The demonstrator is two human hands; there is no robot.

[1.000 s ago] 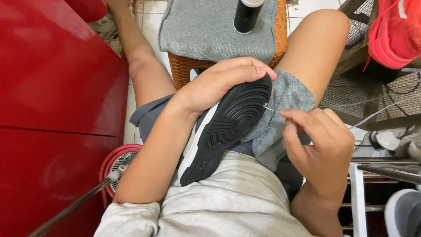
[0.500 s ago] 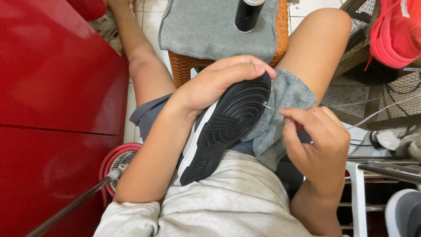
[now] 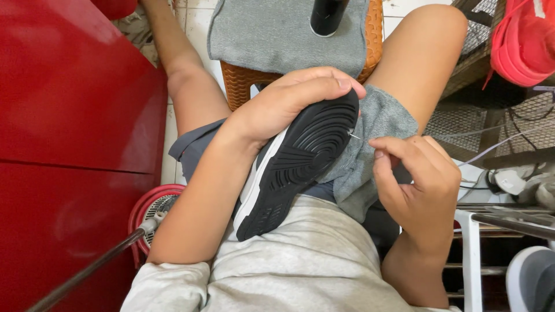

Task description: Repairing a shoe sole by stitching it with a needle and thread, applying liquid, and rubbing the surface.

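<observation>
Black rubber faces up: the shoe [image 3: 295,167] lies sole-up across the person's lap, toe pointing away toward the wicker stool [image 3: 243,86], heel resting against the grey shirt. Their left hand [image 3: 289,101] is wrapped over the toe end, fingers curled closed around it and pinning it down. Their right hand [image 3: 413,173] sits just beside the toe, thumb and forefinger pinched together on a thin needle [image 3: 355,136] whose tip touches the edge of the sole where it meets the grey cloth [image 3: 370,150] draped over the thigh. Whether a thread trails from the needle I cannot make out, though a pale strand [image 3: 491,151] runs off to the right near that hand. As I judge it, the stitching along the sole edge is under way at the toe; no finished seam shows from here, so how much is done and how much of the rim remains I cannot tell. As for containers, a dark bottle [image 3: 326,14] stands upright on the grey cloth covering the stool, its contents hidden, and a wire-mesh rack [image 3: 509,124] on the right holds cables and a red cap-like thing [image 3: 523,43] above it. Beside the left elbow a small red fan [image 3: 150,208] sits on the floor, next to a big red cabinet [image 3: 69,115].
</observation>
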